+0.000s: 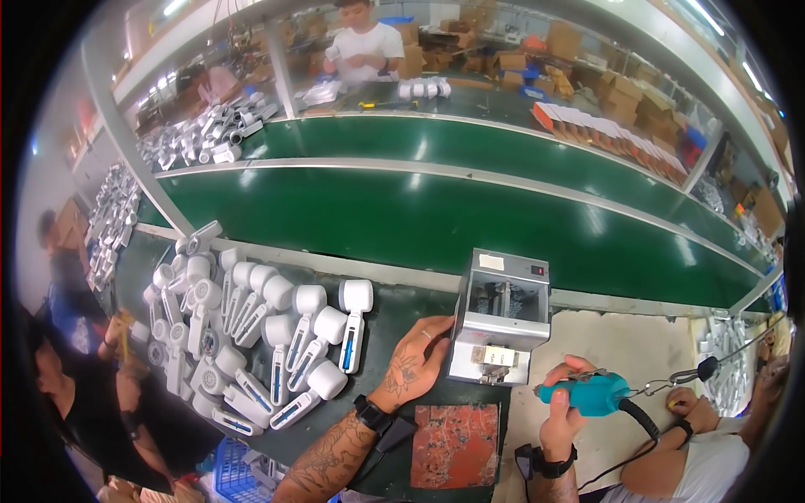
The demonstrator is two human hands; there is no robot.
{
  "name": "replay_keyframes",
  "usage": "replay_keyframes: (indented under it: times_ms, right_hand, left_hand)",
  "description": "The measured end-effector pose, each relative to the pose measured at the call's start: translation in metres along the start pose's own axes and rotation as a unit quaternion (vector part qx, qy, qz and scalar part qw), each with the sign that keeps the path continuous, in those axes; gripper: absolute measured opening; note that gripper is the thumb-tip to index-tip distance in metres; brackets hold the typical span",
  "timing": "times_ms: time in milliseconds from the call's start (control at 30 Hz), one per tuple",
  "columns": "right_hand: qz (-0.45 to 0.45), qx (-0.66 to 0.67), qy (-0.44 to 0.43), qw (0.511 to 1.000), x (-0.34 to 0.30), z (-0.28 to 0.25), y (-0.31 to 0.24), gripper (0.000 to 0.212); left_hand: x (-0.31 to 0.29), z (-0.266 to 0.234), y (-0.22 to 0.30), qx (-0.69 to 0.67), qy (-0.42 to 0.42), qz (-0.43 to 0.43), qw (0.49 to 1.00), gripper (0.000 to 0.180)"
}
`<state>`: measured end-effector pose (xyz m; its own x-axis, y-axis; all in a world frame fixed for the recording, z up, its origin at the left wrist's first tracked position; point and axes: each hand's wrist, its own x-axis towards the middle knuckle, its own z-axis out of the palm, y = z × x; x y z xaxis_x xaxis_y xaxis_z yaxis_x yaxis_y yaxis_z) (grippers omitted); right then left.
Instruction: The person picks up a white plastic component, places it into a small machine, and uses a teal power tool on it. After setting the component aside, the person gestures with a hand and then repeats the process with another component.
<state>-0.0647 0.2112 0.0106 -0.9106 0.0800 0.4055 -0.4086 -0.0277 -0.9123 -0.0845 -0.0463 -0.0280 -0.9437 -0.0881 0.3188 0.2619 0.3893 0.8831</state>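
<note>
My right hand (562, 419) is wrapped round a teal electric screwdriver (594, 394), which hangs from a hook and cord on its right. The tool's tip points left, toward a grey metal screw feeder (503, 323) with a clear window and a small cream-coloured block in front. Against the feeder's left side rests my left hand (417, 356), fingers stretched out and a ring on one; nothing shows in it. Left of that hand, several white round-headed units with handles (356, 323) lie in a pile, some showing blue strips. A worn red pad (455, 446) lies below the feeder.
Beyond the bench runs a green conveyor belt (377, 210) with metal rails. A person in black (92, 394) works at the left; another person's arm (696, 419) is close on the right. Below the pile stands a blue basket (231, 474). Someone in white (366, 50) works across the belt.
</note>
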Motion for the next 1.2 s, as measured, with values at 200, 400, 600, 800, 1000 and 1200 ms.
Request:
replay_keyframes:
  times_ms: [200, 400, 600, 800, 1000, 1200]
  right_hand:
    - [-0.002, -0.038, 0.010, 0.999, 0.0014, 0.0073, -0.0049, 0.059]
    - [0.009, -0.003, 0.009, 1.000, -0.0003, 0.0025, -0.0028, 0.057]
    - [0.011, -0.001, 0.018, 1.000, -0.0025, 0.0030, -0.0034, 0.056]
    - [0.005, -0.005, 0.018, 1.000, -0.0025, 0.0037, -0.0013, 0.057]
    - [0.006, -0.006, 0.017, 1.000, -0.0019, 0.0050, -0.0025, 0.058]
    - [0.010, 0.000, 0.016, 1.000, -0.0024, 0.0045, -0.0033, 0.059]
  left_hand:
    - [0.0000, -0.0022, 0.0019, 0.019, 0.007, 0.007, 1.000, 0.033]
    - [0.0008, -0.0011, 0.0046, 0.009, 0.001, -0.002, 1.000, 0.034]
    - [-0.0007, -0.0025, 0.0039, 0.023, 0.000, 0.010, 1.000, 0.035]
    - [-0.0011, -0.0015, 0.0025, 0.019, 0.005, 0.015, 1.000, 0.036]
    - [-0.0005, -0.0014, 0.0018, 0.014, 0.004, 0.013, 1.000, 0.036]
    - [-0.0005, -0.0014, 0.0004, 0.010, 0.005, 0.013, 1.000, 0.035]
